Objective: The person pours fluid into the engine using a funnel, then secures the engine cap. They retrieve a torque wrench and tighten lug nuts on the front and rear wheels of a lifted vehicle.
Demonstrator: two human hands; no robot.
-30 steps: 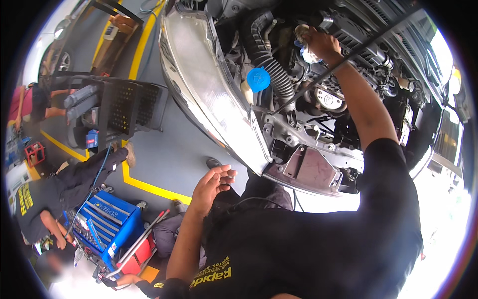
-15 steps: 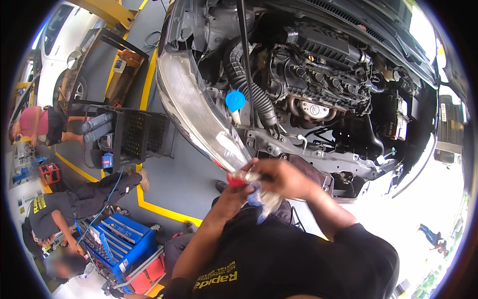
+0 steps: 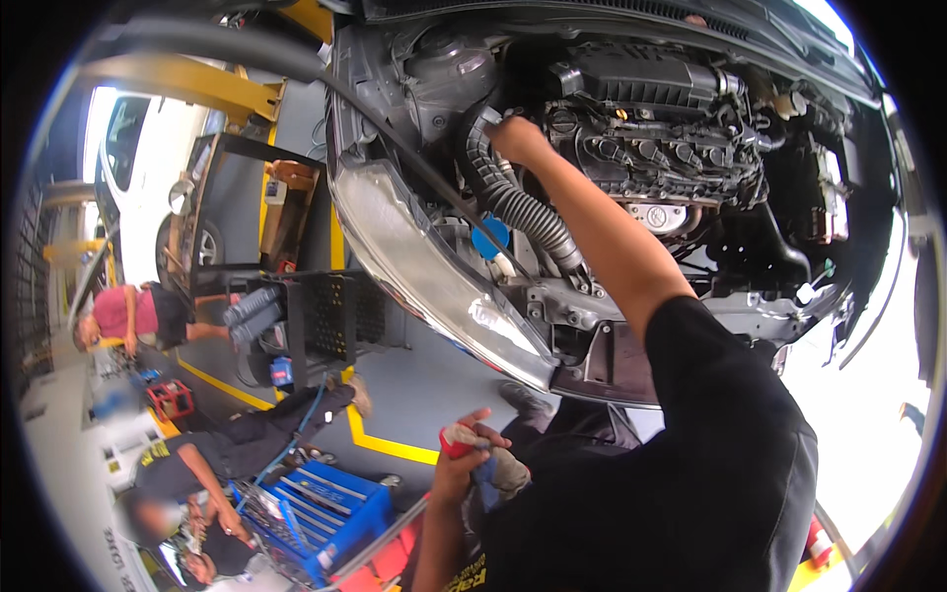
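My right arm reaches far into the engine bay, where my right hand [image 3: 520,140] curls beside the upper end of the black corrugated air hose [image 3: 525,215]. Its fingertips are turned away, so what they grip cannot be made out. Close to my body, my left hand [image 3: 456,468] is closed on a bunched rag [image 3: 505,474] with red, grey and blue parts; one or two fingers stick out. The engine [image 3: 641,128] lies to the right of my right hand. A blue round cap [image 3: 489,237] sits left of the hose, near the headlight [image 3: 434,266].
A dark rod [image 3: 395,148] slants across the bay's left side. Left of the car stand a black cart [image 3: 330,316] and a blue tool chest [image 3: 326,503]. Co-workers are at the left, one [image 3: 212,464] beside the chest. A yellow lift arm [image 3: 197,89] is behind.
My right hand has left the rag and moved forward into the engine bay. The left hand keeps the rag, lower and near my body. My view has shifted.
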